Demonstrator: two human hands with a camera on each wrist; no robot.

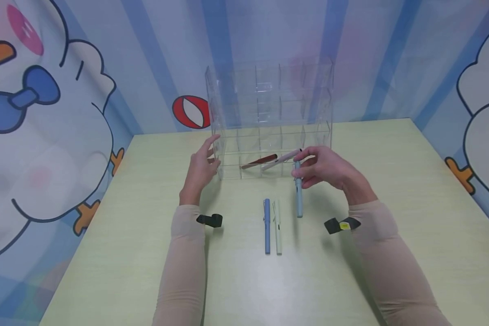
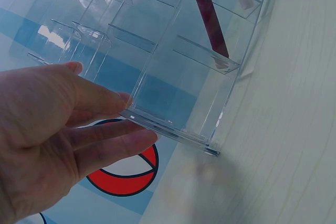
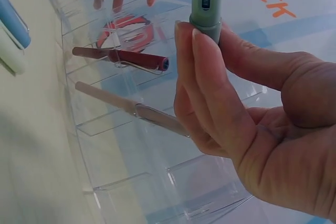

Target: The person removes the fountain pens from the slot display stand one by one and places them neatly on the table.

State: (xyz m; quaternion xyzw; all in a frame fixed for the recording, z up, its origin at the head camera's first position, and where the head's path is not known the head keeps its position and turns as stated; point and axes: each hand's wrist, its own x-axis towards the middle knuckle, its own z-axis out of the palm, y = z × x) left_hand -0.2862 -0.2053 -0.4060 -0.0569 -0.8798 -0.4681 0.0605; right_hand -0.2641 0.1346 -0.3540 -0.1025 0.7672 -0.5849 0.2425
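Right hand (image 1: 323, 167) pinches 1 light-blue pen (image 1: 299, 199); spread left hand (image 1: 200, 170) touches rack (image 1: 270, 134).

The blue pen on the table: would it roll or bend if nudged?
The blue pen would probably stay stiff: its barrel looks straight. It might roll briefly, being slim, though its clip would likely catch. Nudged rightward, it could bump the pale green pen beside it.

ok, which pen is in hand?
The light blue pen, pinched in the right hand; the blue pen and pale green pen lie on the table, the dark red pen and whitish pen in the clear rack.
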